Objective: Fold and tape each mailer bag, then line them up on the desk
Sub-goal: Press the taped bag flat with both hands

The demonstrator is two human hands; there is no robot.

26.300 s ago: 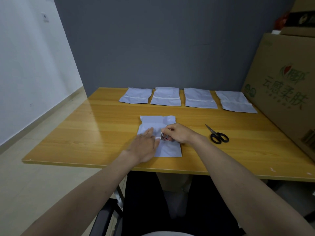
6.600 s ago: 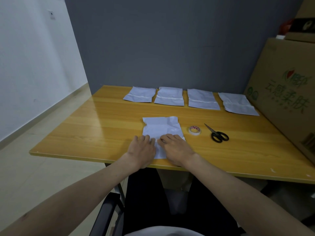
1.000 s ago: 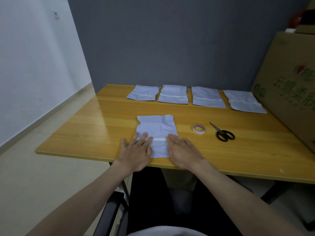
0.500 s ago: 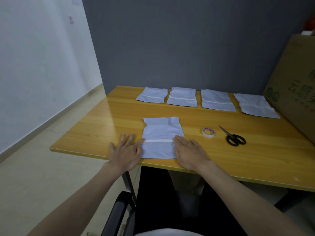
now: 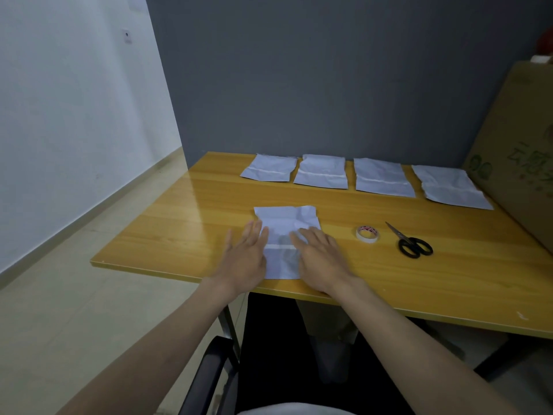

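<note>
A white folded mailer bag (image 5: 284,226) with a strip of tape across it lies near the front edge of the wooden desk (image 5: 185,223). My left hand (image 5: 244,262) lies flat with straight fingers along the bag's left edge. My right hand (image 5: 321,259) lies flat over the bag's right side. Neither hand holds anything. Several folded and taped mailer bags (image 5: 321,175) lie in a row along the desk's far edge. A roll of tape (image 5: 368,234) sits to the right of the near bag, and black scissors (image 5: 411,244) lie further right.
A large cardboard box (image 5: 520,151) stands against the desk's right side. A dark grey wall runs behind the desk and a white wall stands to the left. A black chair (image 5: 206,378) is below, at the desk's front edge.
Both hands have shifted forward and inward over the taped bag, the right one now covering its right side. The view has swung left, so the desk sits further right in the frame.
</note>
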